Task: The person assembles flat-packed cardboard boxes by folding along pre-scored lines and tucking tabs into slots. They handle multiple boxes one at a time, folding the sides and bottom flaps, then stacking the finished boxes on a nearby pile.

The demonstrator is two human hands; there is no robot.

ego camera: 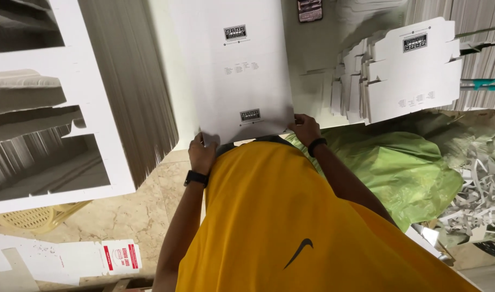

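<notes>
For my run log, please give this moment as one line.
left hand: grips white cardboard sheet near edge | right hand: grips same edge

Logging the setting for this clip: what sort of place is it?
Probably a carton-making or print-finishing workshop. Both hands grip a white printed cardboard sheet, a pile of die-cut box blanks sits nearby, and paper offcuts lie beside a green sack.

Stack of die-cut box blanks (415, 70), green plastic sack (404, 167), paper offcuts (482, 194), yellow basket (34, 217)

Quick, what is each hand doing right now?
Left hand: closed on the near edge of the white cardboard sheet.
Right hand: fingers curled on the same sheet's near edge.
</notes>
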